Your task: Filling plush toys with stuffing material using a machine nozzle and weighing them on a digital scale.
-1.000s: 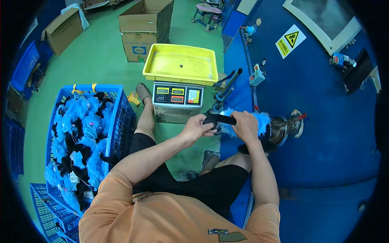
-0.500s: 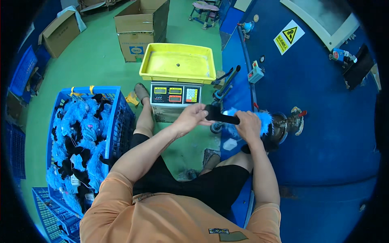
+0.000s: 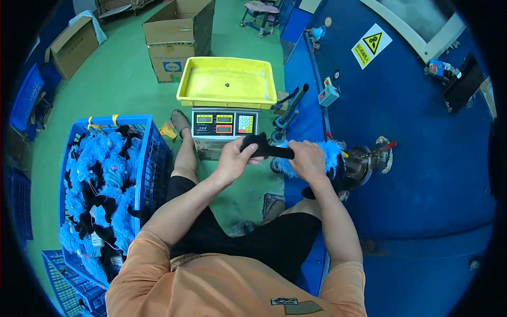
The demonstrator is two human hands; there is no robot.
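A plush toy with blue fur [image 3: 331,153] and black limbs lies against a round metal fitting [image 3: 361,168] on the blue machine; how it joins the fitting is hidden. One long black plush limb [image 3: 278,151] is stretched sideways between my hands. My left hand [image 3: 232,162] is closed around its wider, lobed end, thumb on top. Closer to the blue fur, my right hand [image 3: 309,162] pinches the limb's other end and covers part of the body. More black fabric hangs below the right wrist.
At left stands a blue crate [image 3: 145,174] heaped with blue-and-black plush toys. Ahead, a yellow tray [image 3: 227,79] rests on a digital scale [image 3: 224,124]. A cardboard box [image 3: 177,47] is behind it. The blue machine wall [image 3: 422,185] with a small switch box [image 3: 328,95] borders my right.
Both hands and the black limb have shifted slightly left in the picture, as has the whole scene. My left hand now wraps further around the limb's end.
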